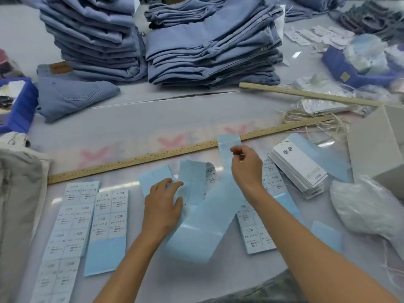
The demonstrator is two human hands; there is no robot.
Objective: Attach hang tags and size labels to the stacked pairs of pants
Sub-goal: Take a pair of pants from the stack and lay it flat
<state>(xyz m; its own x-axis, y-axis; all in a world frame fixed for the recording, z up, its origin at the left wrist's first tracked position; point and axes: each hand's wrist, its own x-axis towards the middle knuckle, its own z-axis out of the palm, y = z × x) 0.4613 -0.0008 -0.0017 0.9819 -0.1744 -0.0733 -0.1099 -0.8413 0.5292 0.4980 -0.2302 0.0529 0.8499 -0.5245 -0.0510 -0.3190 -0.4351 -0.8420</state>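
Two tall stacks of folded blue pants (209,44) stand at the back of the table. Strips of light-blue backing paper with printed white size labels (107,217) lie in front of me. My left hand (162,206) rests with spread fingers on a folded light-blue label strip (196,215) in the middle. My right hand (247,167) is raised above that strip, its thumb and forefinger pinching a small white size label. A pile of white hang tags (299,169) lies to the right of that hand.
A long wooden ruler (175,152) runs across the table behind the strips; a second ruler (306,95) lies at the back right. Loose string (314,121), plastic bags (367,206), a grey box (376,141) and a blue bin (19,106) surround the work area. One folded pair of pants (72,95) lies apart at left.
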